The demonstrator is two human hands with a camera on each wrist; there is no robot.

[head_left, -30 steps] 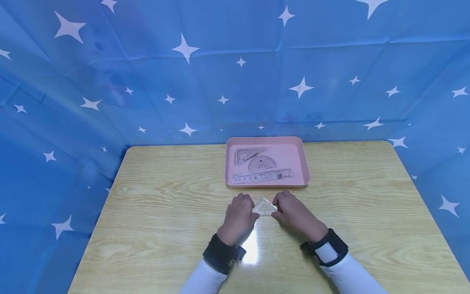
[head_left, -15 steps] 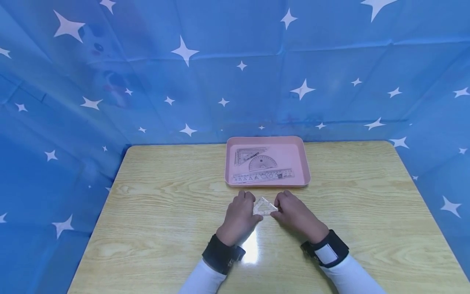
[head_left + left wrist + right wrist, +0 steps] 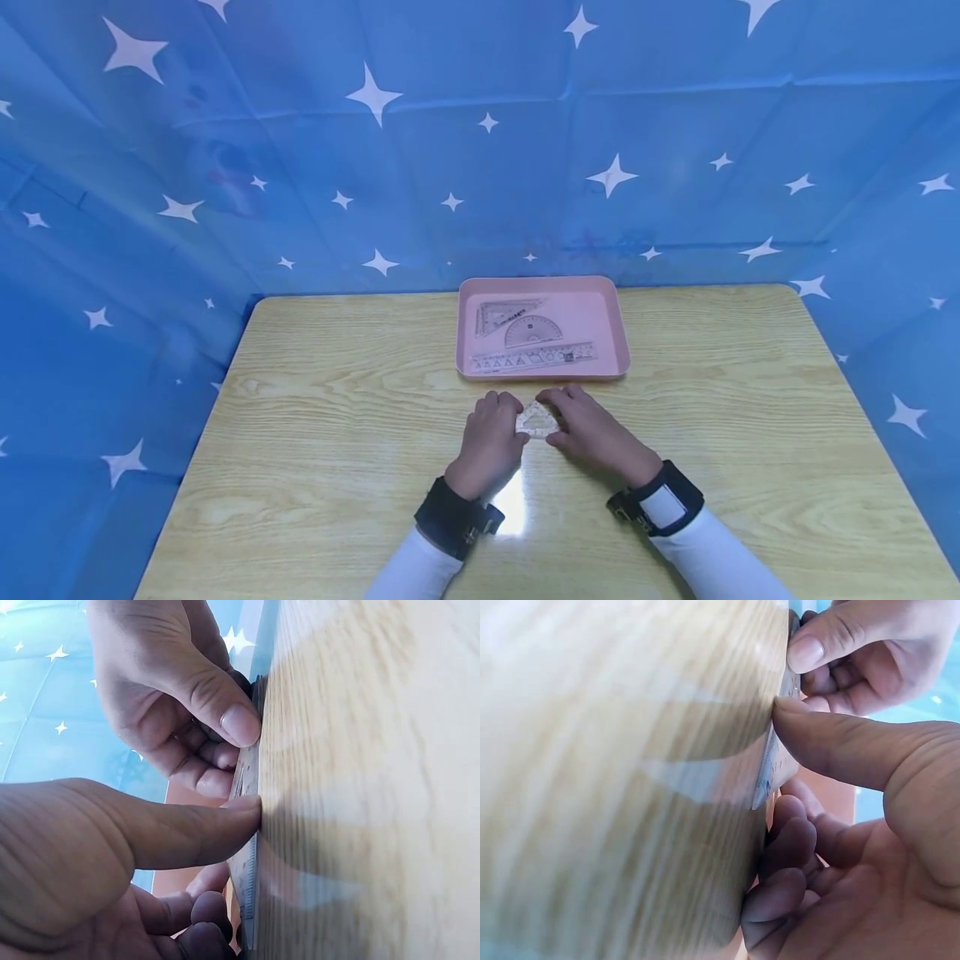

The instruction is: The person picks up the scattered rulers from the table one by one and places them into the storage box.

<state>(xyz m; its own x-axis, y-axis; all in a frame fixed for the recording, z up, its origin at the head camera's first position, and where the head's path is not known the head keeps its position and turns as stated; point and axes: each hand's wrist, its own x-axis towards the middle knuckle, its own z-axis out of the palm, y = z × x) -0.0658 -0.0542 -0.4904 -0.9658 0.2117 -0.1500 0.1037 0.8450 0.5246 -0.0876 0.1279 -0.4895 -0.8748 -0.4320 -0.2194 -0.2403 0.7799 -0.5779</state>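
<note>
A small clear set square (image 3: 536, 422) lies flat, close over the tabletop, between my two hands in the head view. My left hand (image 3: 489, 446) pinches its left corner, thumb on the near edge and fingers at the far side. From the right, my right hand (image 3: 600, 433) holds it likewise, its forefinger reaching to the top corner. In the left wrist view the set square (image 3: 244, 881) appears nearly edge-on, with both thumbs along its near edge. The right wrist view also shows the set square (image 3: 771, 766), with the right thumb (image 3: 791, 709) against it.
Behind the hands a pink tray (image 3: 611, 333) stands at the table's back edge. It holds another set square (image 3: 504, 317), a protractor (image 3: 532, 332) and a clear ruler (image 3: 534, 358). A blue star-patterned cloth (image 3: 420, 192) hangs behind and beside the wooden table (image 3: 315, 442).
My right hand has shifted slightly left, its forefinger now over the set square's top corner. The left thumb moved out and back in against the edge. The tray's contents stay put.
</note>
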